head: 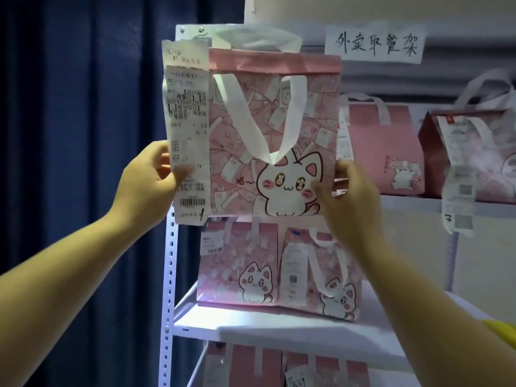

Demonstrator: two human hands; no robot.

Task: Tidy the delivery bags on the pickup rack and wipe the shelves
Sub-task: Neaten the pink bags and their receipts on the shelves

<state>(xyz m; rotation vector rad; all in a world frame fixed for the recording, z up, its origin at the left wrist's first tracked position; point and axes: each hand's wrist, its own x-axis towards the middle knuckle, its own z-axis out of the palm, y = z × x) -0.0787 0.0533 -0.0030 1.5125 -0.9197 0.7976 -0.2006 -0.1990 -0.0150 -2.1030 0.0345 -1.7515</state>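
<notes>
Hands: the left hand (pixel 150 180) and right hand (pixel 351 196) are raised closest to the lens, one at each side of a pink cat bag (pixel 268 129).
Left grip: thumb in front and fingers behind, pinching the bag's left edge together with the long receipt (pixel 187 129) that hangs down it.
Right grip: fingers curled round the bag's right edge low down, holding it firmly.
Bag in hand: upright, front facing out, white handles drooping over the front, at the left end of the rack at top-shelf height. Whether its base rests on the shelf or hangs just clear is hidden.
Top shelf (pixel 418 202): two more bags (pixel 382 152) stand to the right, the far one turned at an angle with receipts trailing over the shelf edge.
Middle shelf (pixel 251 328): a pair of cat bags (pixel 237 263) side by side, touching, the right one leaning slightly.
Lowest level: tops of further pink bags (pixel 251 367) show, mostly cut off.
Around: a handwritten paper sign (pixel 375 43) above the rack, a dark blue curtain (pixel 69 107) to the left, a white perforated post (pixel 169 275).
Yellow thing (pixel 501 331): a corner of it shows at the right edge; it may be a cloth, but I cannot tell.
Done so far: my guess is tidying is under way, with this bag being placed or squared up.
Left to do: straightening the angled and leaning bags and wiping. Nothing here shows a shelf being wiped yet.
</notes>
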